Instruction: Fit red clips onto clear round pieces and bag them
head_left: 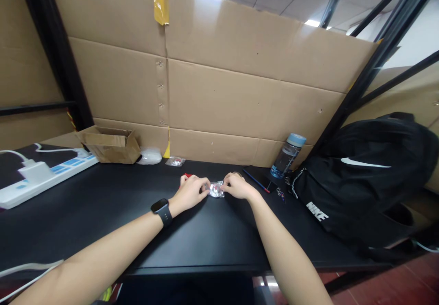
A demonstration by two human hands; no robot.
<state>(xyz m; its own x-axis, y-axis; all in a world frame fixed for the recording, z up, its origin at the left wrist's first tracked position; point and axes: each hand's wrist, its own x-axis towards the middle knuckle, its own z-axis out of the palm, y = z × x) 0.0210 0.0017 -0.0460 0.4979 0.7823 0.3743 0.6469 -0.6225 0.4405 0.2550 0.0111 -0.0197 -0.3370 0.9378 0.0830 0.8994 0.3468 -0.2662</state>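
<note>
Between my hands, at the middle of the black table, is a small clear plastic packet (216, 189) with something silvery and red inside; its exact content is too small to make out. My left hand (192, 192), below a wrist with a black smartwatch (162, 211), pinches the packet's left edge. A red thing (187, 175) shows just behind those fingers, mostly hidden. My right hand (237, 186) grips the packet's right edge between thumb and fingers. Farther back lies a similar clear packet (175, 161) with a red and silver item.
An open cardboard box (111, 146) and a white plastic bundle (150, 156) stand at the back left, near a white power strip (65, 172). Rightward are a blue-lidded water bottle (287, 156), a dark phone-like slab (259, 179), keychain (281, 194) and black backpack (363, 177). Cardboard walls (233, 99) enclose the back.
</note>
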